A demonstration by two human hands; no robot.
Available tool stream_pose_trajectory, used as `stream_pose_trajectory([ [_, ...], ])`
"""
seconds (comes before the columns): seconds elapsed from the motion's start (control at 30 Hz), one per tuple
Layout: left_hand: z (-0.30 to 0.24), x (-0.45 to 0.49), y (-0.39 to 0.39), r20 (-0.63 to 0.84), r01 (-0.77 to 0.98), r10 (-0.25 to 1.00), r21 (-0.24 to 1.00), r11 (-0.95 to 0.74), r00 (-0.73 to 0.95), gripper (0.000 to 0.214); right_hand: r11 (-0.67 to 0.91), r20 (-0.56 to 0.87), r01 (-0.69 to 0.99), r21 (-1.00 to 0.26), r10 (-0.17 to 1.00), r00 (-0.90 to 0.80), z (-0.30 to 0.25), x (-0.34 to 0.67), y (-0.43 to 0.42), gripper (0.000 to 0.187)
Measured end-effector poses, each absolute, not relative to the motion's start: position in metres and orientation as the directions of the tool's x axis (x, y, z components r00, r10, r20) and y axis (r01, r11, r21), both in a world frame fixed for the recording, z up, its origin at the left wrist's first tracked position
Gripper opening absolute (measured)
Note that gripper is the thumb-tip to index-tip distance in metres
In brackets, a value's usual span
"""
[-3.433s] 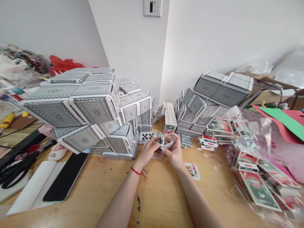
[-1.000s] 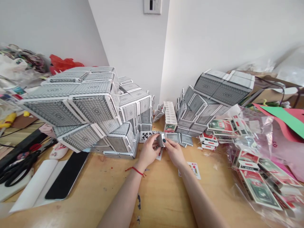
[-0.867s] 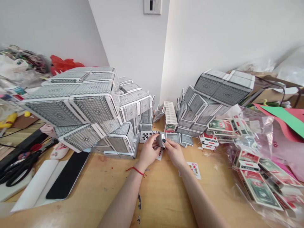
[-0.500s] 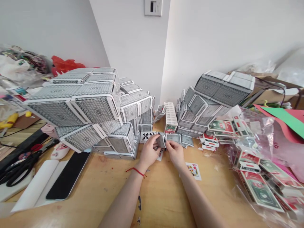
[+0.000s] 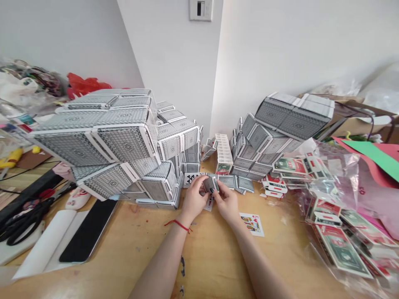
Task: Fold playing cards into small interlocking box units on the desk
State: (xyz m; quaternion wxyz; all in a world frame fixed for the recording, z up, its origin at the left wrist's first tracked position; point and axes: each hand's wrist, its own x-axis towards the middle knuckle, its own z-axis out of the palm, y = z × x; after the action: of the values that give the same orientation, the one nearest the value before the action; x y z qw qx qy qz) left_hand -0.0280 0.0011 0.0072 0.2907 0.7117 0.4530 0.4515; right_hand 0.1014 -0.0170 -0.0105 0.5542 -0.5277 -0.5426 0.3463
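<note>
Between my two hands is a grey-backed playing card, held low over the table. My left hand grips its left side, with a red string round the wrist. My right hand pinches the card's right side, its thumb over the near edge. Just behind my left hand lies a face-up club card. Grey-backed cards lie behind my right hand. Partly under my hands shows another face-up card. A face-up court card with red hearts rests right of my right wrist.
Stacked blocks of folded cards rise at left, with a second stack at right. A row of card boxes stands between. Boxes in plastic crowd the right; a phone and scissors lie left.
My right hand has shifted slightly left, its thumb now further over the card. The card has turned a little, and more of the court card shows beside my right wrist.
</note>
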Motion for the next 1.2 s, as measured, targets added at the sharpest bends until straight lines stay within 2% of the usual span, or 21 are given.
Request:
stream_pose_trajectory([
  [0.17,0.005,-0.028,0.001,0.421,0.416,0.885,0.781,-0.466,0.200,0.050,0.196,0.232,0.221,-0.955,0.960,0.155,-0.015,0.102,-0.016,0.039],
  [0.53,0.001,-0.029,0.002,0.423,0.450,0.878,0.754,-0.479,0.225,0.048,0.211,0.292,0.440,-0.873,0.948,0.124,-0.010,0.104,-0.021,0.032],
  [0.73,0.004,-0.030,0.001,0.383,0.438,0.897,0.782,-0.443,0.222,0.050,0.109,0.147,0.259,-0.960,0.980,0.132,-0.010,0.103,-0.018,0.028],
  [0.93,0.013,-0.028,-0.003,0.367,0.323,0.906,0.849,-0.419,0.210,0.052,0.027,0.016,-0.115,-0.993,0.996,0.090,-0.004,0.104,-0.015,0.026],
  [1.03,0.011,-0.026,-0.002,0.289,0.273,0.945,0.906,-0.322,0.154,0.040,0.004,-0.006,-0.226,-0.974,0.999,0.042,-0.001,0.102,-0.015,0.027],
  [1.13,0.007,-0.025,0.000,0.213,0.401,0.972,0.885,-0.235,0.100,0.022,-0.036,-0.019,-0.277,-0.960,0.998,-0.062,0.000,0.097,-0.017,0.030],
  [1.2,0.006,-0.026,0.000,0.199,0.509,0.975,0.832,-0.219,0.096,0.019,-0.049,-0.016,-0.270,-0.962,0.992,-0.124,0.000,0.094,-0.020,0.036],
])
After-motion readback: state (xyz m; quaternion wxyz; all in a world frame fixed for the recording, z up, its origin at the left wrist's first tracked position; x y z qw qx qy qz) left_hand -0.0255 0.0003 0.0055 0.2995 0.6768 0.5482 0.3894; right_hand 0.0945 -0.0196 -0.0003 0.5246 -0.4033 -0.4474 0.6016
